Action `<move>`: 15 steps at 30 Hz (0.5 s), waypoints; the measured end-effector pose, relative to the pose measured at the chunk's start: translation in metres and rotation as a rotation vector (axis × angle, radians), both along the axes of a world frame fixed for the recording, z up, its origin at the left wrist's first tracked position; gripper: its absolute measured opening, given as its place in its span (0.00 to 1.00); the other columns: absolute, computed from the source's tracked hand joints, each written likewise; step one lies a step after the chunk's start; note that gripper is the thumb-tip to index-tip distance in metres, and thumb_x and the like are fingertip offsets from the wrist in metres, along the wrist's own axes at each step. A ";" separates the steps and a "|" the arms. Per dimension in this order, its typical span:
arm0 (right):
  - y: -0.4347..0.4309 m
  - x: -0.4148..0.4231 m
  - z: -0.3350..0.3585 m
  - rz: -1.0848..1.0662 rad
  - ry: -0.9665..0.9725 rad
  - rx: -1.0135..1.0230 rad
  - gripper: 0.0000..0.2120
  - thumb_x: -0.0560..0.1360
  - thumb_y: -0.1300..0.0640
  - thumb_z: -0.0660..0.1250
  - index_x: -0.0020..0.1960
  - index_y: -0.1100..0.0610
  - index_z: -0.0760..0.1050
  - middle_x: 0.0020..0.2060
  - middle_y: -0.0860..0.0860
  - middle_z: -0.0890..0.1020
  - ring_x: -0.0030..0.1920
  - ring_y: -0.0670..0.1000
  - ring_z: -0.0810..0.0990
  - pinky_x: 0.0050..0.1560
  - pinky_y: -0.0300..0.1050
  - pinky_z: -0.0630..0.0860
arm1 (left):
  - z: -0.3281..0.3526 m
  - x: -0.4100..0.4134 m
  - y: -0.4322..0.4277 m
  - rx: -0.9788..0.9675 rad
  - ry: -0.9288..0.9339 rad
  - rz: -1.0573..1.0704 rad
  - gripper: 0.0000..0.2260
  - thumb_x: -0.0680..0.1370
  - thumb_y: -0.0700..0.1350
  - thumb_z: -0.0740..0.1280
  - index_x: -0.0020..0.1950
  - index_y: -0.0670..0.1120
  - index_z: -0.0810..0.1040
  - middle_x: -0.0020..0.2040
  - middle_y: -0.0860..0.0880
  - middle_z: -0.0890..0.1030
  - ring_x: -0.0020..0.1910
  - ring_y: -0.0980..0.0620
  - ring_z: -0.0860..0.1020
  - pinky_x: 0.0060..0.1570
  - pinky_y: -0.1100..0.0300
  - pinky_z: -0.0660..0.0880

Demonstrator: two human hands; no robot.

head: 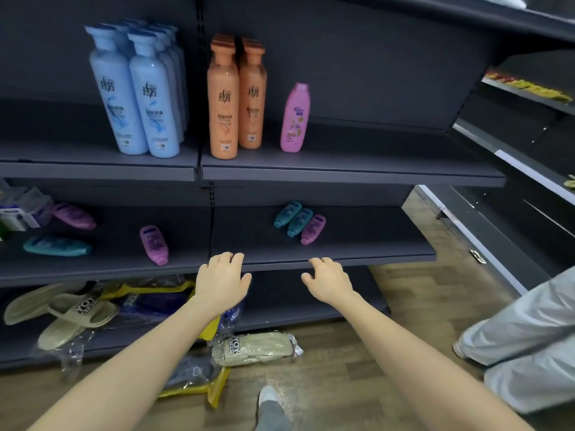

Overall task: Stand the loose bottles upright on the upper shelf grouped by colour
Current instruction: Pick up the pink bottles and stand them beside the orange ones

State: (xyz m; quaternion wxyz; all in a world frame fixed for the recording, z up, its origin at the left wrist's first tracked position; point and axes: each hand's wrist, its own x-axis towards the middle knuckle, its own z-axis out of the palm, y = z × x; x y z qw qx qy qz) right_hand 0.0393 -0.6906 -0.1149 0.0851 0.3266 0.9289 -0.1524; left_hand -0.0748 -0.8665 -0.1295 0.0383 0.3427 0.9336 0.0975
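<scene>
The left hand (222, 281) and right hand (328, 279) hold nothing. Their fingers are loosely curled and a little apart, with the tips at the front lip of the middle shelf (357, 244); I cannot tell whether they touch it.

At ten o'clock from the left hand, the near purple bottle (154, 244) lies flat, cap toward the shelf's front. At twelve o'clock from the right hand three small bottles lie side by side, touching: the teal pair (294, 218) and the right purple bottle (312, 229). Far out at nine o'clock the left teal bottle (57, 245) lies on its side, with the left purple bottle (74, 216) behind it. Beside these is a clear plastic pack (25, 209) whose contents are too blurred to tell.

On the upper shelf (373, 157), at twelve o'clock, a small pink bottle (295, 118) stands upright alone. Just left of it stand the tall orange bottles (236, 98) in rows, and at eleven o'clock the tall blue bottles (133, 98) stand clustered.

At seven o'clock, on the bottom shelf, beige slippers (62, 312) lie in clear wrapping. A bagged pair (255, 348) lies on the wooden floor (357, 368).
</scene>
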 end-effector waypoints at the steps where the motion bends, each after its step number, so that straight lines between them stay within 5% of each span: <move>1: 0.001 0.003 0.000 -0.009 -0.005 0.001 0.21 0.80 0.50 0.55 0.70 0.57 0.65 0.66 0.56 0.70 0.66 0.59 0.66 0.62 0.54 0.67 | -0.001 0.002 0.002 -0.004 0.003 -0.006 0.21 0.79 0.53 0.57 0.69 0.47 0.66 0.67 0.47 0.71 0.65 0.45 0.69 0.58 0.52 0.68; 15: 0.024 0.017 0.000 -0.082 -0.037 0.006 0.21 0.79 0.50 0.55 0.69 0.57 0.66 0.67 0.57 0.69 0.67 0.60 0.66 0.63 0.54 0.66 | -0.002 0.002 0.039 -0.035 -0.010 -0.076 0.20 0.79 0.54 0.56 0.69 0.47 0.66 0.67 0.48 0.71 0.65 0.45 0.69 0.58 0.52 0.68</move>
